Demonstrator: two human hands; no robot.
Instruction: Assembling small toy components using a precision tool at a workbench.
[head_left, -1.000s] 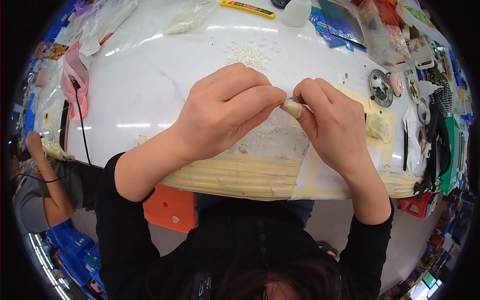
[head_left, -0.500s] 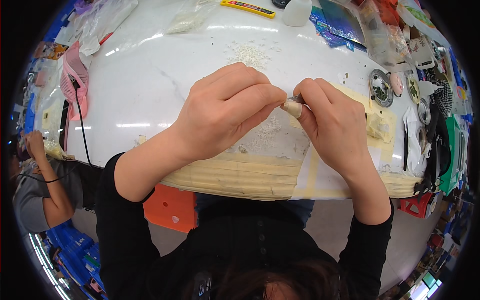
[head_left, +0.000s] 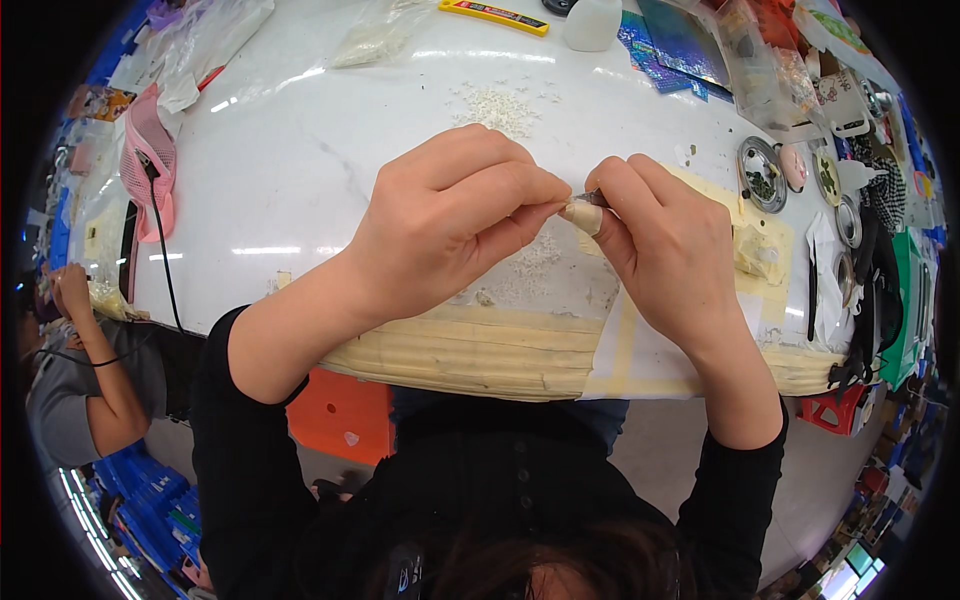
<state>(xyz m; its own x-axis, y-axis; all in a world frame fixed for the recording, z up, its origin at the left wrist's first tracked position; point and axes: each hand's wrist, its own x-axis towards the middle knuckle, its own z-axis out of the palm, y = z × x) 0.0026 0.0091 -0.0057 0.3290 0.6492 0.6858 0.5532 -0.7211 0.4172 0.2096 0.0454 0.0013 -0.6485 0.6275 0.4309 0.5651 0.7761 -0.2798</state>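
Above the white table (head_left: 280, 170), my two hands meet at the fingertips. My left hand (head_left: 440, 220) is closed in a pinch; what it holds is too small to make out. In my right hand (head_left: 670, 255) a small grey metal blade (head_left: 594, 197) is gripped between index finger and thumb, its tip near the left fingertips. Beige tape (head_left: 583, 217) wraps the right thumb. Beyond the hands lies a loose pile of tiny white pieces (head_left: 500, 110). White crumbs (head_left: 538, 258) are scattered on the tabletop between my wrists.
Tape strips (head_left: 460, 350) cover the table's front edge. At left are a pink mesh pouch (head_left: 150, 165) and a black cable (head_left: 165, 250). A yellow strip-shaped pack (head_left: 493, 17), white bottle (head_left: 594, 25) and round tin (head_left: 763, 175) lie beyond and right. Another person's arm (head_left: 110, 380) shows far left.
My left fingertips have shifted very slightly, with a little more gap showing below the index finger. The right hand keeps its hold on the blade, almost still.
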